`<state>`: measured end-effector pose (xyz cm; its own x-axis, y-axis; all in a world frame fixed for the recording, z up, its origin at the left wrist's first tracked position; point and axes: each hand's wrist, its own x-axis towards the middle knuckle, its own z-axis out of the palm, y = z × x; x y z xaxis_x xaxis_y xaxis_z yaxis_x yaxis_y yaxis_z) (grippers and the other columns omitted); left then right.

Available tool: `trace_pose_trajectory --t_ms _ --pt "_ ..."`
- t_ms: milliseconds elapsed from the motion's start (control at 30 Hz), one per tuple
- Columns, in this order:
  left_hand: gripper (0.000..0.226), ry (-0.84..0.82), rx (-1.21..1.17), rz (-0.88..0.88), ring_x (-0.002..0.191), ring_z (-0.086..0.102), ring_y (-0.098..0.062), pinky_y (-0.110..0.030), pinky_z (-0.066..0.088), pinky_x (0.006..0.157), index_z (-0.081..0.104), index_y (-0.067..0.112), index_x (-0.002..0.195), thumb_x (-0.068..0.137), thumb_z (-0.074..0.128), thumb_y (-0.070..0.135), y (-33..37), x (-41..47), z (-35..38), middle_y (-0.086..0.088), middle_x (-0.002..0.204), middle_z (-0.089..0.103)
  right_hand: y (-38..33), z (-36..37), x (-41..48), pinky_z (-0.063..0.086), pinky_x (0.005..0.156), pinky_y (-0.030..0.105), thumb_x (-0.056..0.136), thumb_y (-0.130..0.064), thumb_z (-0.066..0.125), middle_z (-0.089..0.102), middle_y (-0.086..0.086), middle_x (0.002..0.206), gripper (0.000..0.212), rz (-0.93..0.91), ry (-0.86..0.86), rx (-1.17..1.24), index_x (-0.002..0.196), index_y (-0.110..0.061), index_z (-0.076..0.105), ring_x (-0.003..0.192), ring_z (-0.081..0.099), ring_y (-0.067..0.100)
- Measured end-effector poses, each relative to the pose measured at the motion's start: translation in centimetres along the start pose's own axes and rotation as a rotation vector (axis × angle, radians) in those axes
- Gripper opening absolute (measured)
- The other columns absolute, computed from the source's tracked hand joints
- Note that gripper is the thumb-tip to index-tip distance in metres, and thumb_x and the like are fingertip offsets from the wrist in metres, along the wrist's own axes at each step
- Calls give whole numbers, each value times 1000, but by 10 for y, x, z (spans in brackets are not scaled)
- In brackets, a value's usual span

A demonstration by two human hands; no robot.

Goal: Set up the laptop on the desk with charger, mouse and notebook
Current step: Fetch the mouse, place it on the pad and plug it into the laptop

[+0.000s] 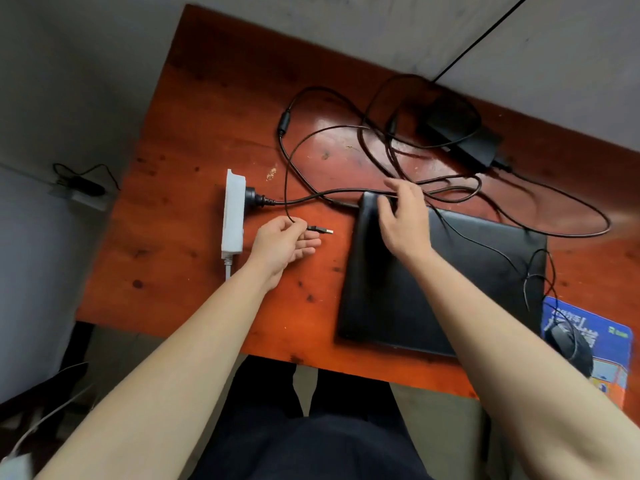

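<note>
A closed black laptop point(450, 275) lies on the reddish wooden desk point(194, 209). My left hand point(280, 244) pinches the thin mouse cable just behind its USB plug point(320, 230), left of the laptop. My right hand point(405, 216) rests over the laptop's far left corner, fingers loosely spread and touching the lid. The black charger brick point(464, 136) sits at the back right, its cables looped across the desk. Its plug point(254, 197) is in the white power strip point(232, 213). The black mouse point(568, 344) sits on a blue mouse pad point(602, 341).
The desk's near edge runs just above my lap. A grey wall stands behind the desk, with a black cord point(485, 36) running up it. On the floor at left lie a small dark device point(83, 187) and a white cord point(45, 417).
</note>
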<state>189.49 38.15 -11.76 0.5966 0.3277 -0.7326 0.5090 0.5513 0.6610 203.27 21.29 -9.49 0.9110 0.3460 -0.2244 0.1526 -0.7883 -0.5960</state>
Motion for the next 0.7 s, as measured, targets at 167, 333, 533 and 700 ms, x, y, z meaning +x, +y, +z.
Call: trace_pose_trajectory --t_ms 167,333,533,700 --pt "9 47 81 99 82 75 -17 -23 59 66 67 10 99 94 60 8 -9 1 10 -12 90 75 49 10 -34 24 123 47 102 -16 53 39 31 152 47 -243 84 -324 143 8 48 143 35 44" --pt "15 57 443 367 72 73 -14 -24 58 62 72 11 103 94 61 10 -16 4 13 -7 88 74 50 22 -36 19 125 42 102 -21 46 37 28 156 50 -266 182 -342 146 5 46 145 33 42" --pt "44 -259 716 367 70 66 -11 -25 57 69 60 20 129 91 57 -4 -1 8 0 -2 102 68 55 23 -34 18 125 39 102 -22 48 38 25 156 50 -283 214 -331 145 2 48 146 33 39" --pt "64 -346 864 221 71 58 -6 -30 54 77 44 30 143 93 46 -9 27 3 -19 3 112 64 55 23 -34 18 126 39 101 -17 52 37 24 157 48 -287 213 -295 146 2 47 147 32 39"
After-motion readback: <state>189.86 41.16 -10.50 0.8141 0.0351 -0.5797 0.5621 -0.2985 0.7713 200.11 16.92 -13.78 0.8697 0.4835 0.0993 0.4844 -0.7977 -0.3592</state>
